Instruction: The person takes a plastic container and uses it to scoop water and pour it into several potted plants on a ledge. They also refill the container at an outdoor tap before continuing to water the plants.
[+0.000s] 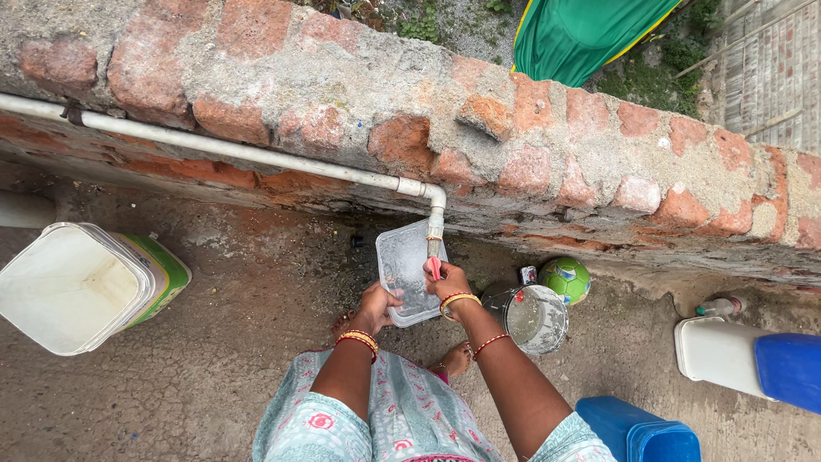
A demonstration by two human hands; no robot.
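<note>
- Left hand [376, 305] grips the lower edge of the clear tub [408, 269], fingers curled round its rim, holding it up under the tap [434, 257].
- Right hand [448, 281] sits just beside it, fingers closed on the tap's red handle, touching the tub's right edge.
- Bangles on both wrists; bare feet on the ground just below the hands.
- Right of the right hand: a steel pot [535, 318], and a green ball [564, 279] just past it.
- Further right, a white can [720, 355] with a blue one against it.
- Well left of the left hand, a white bucket [81, 287] lies tipped.
- Beyond the hands, a white pipe [231, 150] runs along the brick wall [530, 145].
</note>
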